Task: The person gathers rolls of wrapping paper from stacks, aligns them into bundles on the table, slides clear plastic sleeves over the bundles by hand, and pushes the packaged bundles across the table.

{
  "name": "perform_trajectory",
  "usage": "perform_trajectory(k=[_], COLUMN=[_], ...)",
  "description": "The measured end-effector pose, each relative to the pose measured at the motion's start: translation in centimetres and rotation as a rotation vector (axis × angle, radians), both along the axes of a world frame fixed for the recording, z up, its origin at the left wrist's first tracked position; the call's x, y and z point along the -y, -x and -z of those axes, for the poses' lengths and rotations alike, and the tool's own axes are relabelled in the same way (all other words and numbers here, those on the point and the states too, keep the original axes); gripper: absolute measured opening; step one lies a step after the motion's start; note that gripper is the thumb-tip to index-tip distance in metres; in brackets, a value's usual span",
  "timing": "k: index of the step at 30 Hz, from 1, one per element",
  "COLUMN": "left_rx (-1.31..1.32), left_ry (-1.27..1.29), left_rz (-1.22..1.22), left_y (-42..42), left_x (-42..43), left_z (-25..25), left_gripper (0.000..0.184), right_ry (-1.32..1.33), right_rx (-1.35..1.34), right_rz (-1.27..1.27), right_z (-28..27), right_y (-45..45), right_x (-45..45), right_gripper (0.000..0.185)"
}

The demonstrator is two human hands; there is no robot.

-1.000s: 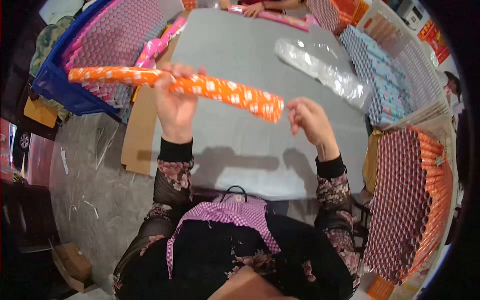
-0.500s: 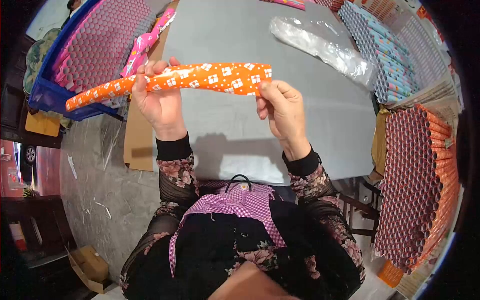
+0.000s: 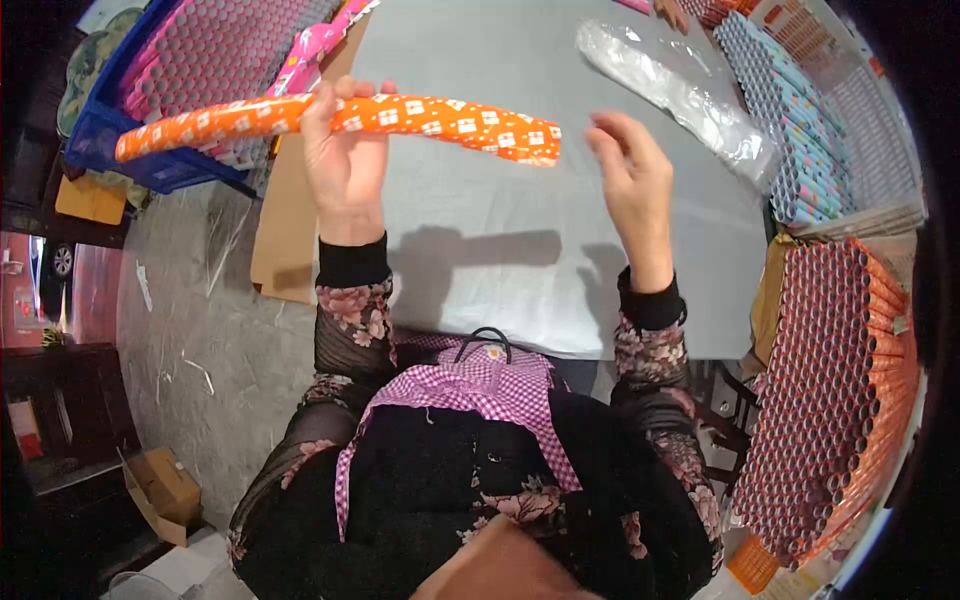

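A long orange roll of wrapping paper [image 3: 440, 116], printed with white gift boxes and dots, is held level above the grey table [image 3: 480, 215]. My left hand [image 3: 345, 160] is wrapped around it near its middle, palm up. Clear of the roll's right end, my right hand [image 3: 635, 180] is raised with nothing in it, thumb and fingers apart. A clear plastic wrapper [image 3: 680, 100] lies on the table beyond my right hand.
At the left, a blue crate [image 3: 95, 140] holds many pink rolls [image 3: 215, 60], with a pink-wrapped bundle [image 3: 310, 50] beside it. Blue patterned rolls [image 3: 800, 140] stand at the right. Stacked orange rolls [image 3: 815, 390] are nearer me. A cardboard box [image 3: 165, 490] sits on the floor.
My right hand has let go of the roll's right end and moved right. My left hand still holds the roll, now slightly higher in view.
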State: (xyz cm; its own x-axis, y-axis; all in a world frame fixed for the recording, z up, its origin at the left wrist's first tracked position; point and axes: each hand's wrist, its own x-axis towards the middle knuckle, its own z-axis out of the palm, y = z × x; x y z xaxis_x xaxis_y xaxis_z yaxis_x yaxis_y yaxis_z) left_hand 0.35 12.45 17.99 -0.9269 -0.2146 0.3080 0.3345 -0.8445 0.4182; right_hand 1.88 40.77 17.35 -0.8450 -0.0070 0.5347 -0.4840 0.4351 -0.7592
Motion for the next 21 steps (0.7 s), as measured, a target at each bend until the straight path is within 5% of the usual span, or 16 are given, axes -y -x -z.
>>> perform_trajectory(k=[1,2,5,8,9,12,19,21], left_rx=[0.033,0.063,0.163,0.196,0.2,0.275,0.522,0.481], left_ry=[0.031,0.061,0.032,0.063,0.073,0.022,-0.114,-0.098], left_rz=[0.002,0.008,-0.006,-0.042,-0.056,-0.03,-0.067,0.157], left_y=[0.1,0.1,-0.4,-0.8,-0.9,-0.8,1.4,2.1], left_x=[-0.5,-1.1,-2.5,-2.8,-2.8,-2.5,-1.1,0.2], left_z=[0.1,0.1,-0.6,-0.7,-0.6,-0.4,1.5,3.0], left_gripper=[0.008,0.008,0.009,0.01,0.011,0.009,0.009,0.012], right_ry=[-0.374,-0.377,-0.782,-0.904,-0.909,-0.952,-0.921,-0.871], right_rx=[-0.379,-0.373,-0.488,-0.34,-0.429,-0.479,-0.57,-0.465], right_rz=[0.066,0.068,-0.095,-0.122,-0.06,0.038,0.004,-0.165], right_z=[-0.9,-1.4,-1.7,-0.7,-0.3,0.0,0.4,0.6], right_y=[0.1,-0.1,0.0,-0.3,0.0,0.1,1.8,2.5], right_x=[0.1,0.6,2.3,2.4,2.7,2.8,2.3,1.7], right_gripper=[0.04,0.04,0.082,0.075,0.055,0.035,0.026,0.027])
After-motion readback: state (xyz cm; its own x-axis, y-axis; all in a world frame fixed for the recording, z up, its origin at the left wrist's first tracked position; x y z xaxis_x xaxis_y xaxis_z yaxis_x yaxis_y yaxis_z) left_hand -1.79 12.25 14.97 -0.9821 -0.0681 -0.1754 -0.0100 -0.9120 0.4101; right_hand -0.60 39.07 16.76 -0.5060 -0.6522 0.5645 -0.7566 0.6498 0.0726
